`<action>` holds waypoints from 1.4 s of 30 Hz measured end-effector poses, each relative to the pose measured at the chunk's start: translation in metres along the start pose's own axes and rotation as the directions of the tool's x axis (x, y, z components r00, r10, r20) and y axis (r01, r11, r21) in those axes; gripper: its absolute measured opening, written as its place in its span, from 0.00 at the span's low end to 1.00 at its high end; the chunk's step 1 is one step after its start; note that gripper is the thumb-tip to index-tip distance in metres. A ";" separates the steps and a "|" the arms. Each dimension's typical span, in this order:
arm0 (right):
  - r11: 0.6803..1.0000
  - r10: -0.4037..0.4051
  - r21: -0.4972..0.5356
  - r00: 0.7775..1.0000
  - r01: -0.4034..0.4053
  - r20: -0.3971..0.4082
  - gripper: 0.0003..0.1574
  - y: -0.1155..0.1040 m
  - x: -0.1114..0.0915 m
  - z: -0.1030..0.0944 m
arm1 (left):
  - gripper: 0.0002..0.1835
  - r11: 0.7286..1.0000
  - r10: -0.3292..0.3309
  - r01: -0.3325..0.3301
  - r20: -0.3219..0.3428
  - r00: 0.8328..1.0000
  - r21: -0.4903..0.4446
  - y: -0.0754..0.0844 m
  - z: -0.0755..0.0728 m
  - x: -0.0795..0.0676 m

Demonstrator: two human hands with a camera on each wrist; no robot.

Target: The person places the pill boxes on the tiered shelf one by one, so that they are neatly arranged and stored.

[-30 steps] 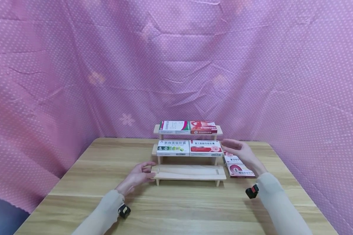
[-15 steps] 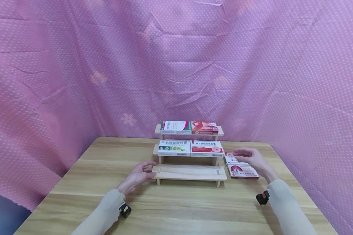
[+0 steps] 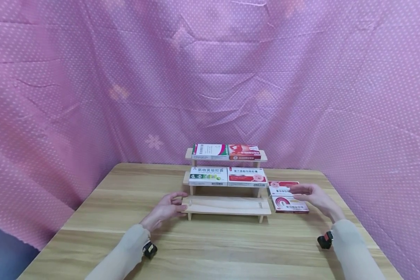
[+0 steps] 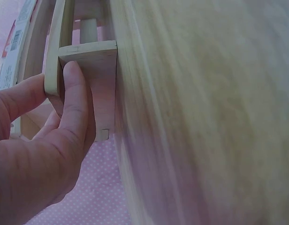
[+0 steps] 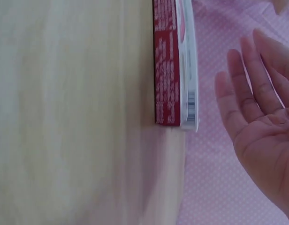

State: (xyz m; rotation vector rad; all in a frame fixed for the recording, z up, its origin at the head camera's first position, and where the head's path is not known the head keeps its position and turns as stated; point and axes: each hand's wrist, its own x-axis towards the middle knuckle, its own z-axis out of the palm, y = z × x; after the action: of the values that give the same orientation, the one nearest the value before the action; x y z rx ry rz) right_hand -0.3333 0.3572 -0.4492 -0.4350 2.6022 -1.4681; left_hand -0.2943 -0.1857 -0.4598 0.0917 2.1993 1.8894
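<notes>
- Left grip [image 3: 166, 210], bare hand: pinching the near end of the lowest tier, thumb above, fingers below.
- Right grip [image 3: 313, 197], bare hand: spread, fingers loosely extended, over the loose cartons' right side; contact with the rear one cannot be told.
- Three-tier wooden display rack [image 3: 227, 205]: between the two grips, its lowest tier bare.
- Green-and-white capsule carton [image 3: 208, 175] and red-and-white capsule carton [image 3: 247, 177]: side by side on the middle tier, beyond and right of the left grip.
- White carton with magenta-green edge [image 3: 210, 151] and red carton [image 3: 245, 151]: top tier, farther beyond.
- Rear loose carton [image 3: 279, 190], red and white: under the right grip's fingertips, partly hidden.
- Front loose carton [image 3: 290, 205], magenta arcs: nearer, left of the right grip, flat on the bench [image 3: 203, 249].
</notes>
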 end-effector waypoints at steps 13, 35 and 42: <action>0.986 0.145 -0.093 0.989 -0.141 0.041 0.27 0.006 -0.011 -0.002 | 0.31 1.000 -0.009 0.009 -0.005 1.000 -0.002 0.003 0.001 0.000; 0.988 0.131 -0.094 0.983 -0.120 0.131 0.30 0.011 -0.016 -0.006 | 0.30 1.000 -0.020 0.021 -0.016 1.000 0.022 0.001 0.000 -0.002; 0.985 0.115 -0.140 0.989 -0.101 0.095 0.29 0.011 -0.020 -0.008 | 0.31 0.999 -0.032 0.032 -0.008 0.999 0.033 0.004 -0.001 -0.003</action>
State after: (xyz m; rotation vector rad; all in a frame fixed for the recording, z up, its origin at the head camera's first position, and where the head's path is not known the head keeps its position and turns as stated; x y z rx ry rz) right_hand -0.3188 0.3753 -0.4554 -0.3660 2.6084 -1.2088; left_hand -0.2918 -0.1867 -0.4556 0.0544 2.2237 1.8405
